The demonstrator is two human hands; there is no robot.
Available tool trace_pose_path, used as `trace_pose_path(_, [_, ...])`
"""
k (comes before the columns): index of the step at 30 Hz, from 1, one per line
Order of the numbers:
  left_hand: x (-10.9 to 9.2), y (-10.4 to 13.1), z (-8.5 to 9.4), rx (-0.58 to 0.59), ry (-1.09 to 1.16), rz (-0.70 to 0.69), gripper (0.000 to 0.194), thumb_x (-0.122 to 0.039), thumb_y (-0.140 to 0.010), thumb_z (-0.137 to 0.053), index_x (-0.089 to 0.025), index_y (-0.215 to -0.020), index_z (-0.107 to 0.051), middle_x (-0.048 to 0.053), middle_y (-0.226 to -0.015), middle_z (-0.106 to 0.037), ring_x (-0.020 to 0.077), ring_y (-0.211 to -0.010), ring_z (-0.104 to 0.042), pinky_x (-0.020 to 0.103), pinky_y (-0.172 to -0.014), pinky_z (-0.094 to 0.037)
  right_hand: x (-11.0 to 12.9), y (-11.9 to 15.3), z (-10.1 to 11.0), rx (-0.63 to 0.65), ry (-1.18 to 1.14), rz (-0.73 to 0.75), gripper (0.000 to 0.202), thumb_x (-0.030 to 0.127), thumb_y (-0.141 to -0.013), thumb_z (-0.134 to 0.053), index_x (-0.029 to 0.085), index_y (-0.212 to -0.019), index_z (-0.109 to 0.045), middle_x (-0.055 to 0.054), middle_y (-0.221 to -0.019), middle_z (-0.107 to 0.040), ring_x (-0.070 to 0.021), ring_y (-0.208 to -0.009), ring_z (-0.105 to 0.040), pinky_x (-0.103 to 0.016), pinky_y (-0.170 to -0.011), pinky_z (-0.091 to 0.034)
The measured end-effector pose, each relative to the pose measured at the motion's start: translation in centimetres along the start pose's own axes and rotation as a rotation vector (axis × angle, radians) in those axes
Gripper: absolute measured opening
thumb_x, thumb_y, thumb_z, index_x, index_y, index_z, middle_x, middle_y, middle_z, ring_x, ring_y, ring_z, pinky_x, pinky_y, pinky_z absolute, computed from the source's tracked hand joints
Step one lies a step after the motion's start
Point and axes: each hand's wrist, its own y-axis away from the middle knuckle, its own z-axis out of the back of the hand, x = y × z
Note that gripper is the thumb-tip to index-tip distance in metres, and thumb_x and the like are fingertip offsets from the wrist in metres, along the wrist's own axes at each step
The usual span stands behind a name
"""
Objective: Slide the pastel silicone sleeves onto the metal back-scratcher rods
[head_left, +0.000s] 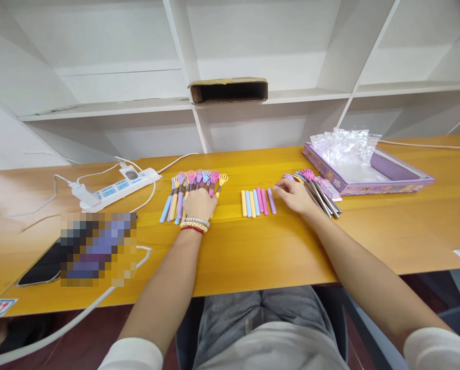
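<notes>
Several small hand-shaped scratchers (180, 200) with pastel handles lie side by side at the centre left. My left hand (199, 204) rests on the right part of that group, its fingers curled down and their tips hidden. Right of it, several loose handles (253, 203) in yellow, blue and pink stand in a row on the table. A purple handle (271, 201) lies at the row's right end. Beside it is my right hand (291, 195), thumb and fingers slightly apart. Behind the right wrist lie more scratchers (323, 198) with bare metal rods.
A purple box tray (387, 186) holding clear plastic bags (343, 149) sits at the back right. On the left are a white power strip (117, 190) with cables and a phone (44, 264). A cardboard box (230, 91) stands on the white shelf.
</notes>
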Motion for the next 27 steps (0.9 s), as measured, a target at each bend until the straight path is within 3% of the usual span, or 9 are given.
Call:
trace_pose_path(16, [-0.07, 0.24, -0.5, -0.021, -0.005, -0.033, 0.042, -0.042, -0.085, -0.044, -0.011, -0.095, -0.069, 0.021, -0.093, -0.069, 0.0355, -0.093, -0.063, 0.042, -0.072, -0.048, -0.18, 0.06, -0.45, 0.131, 0.041, -0.011, 0.029, 0.042, -0.084, -0.054, 0.015, -0.087, -0.065, -0.008, -0.085, -0.071, -0.0174, -0.073, -0.062, -0.03, -0.069, -0.045])
trace_pose_path(27, [-0.36, 0.68, -0.15, -0.058, -0.004, -0.093, 0.039, -0.04, -0.085, -0.043, -0.012, -0.096, -0.068, 0.018, -0.093, -0.069, 0.0332, -0.093, -0.064, 0.04, -0.073, -0.049, -0.55, -0.02, -0.49, 0.155, 0.071, 0.004, 0.022, 0.034, -0.083, -0.056, 0.015, -0.087, -0.066, -0.006, -0.083, -0.071, -0.0153, -0.07, -0.062, -0.027, -0.067, -0.044])
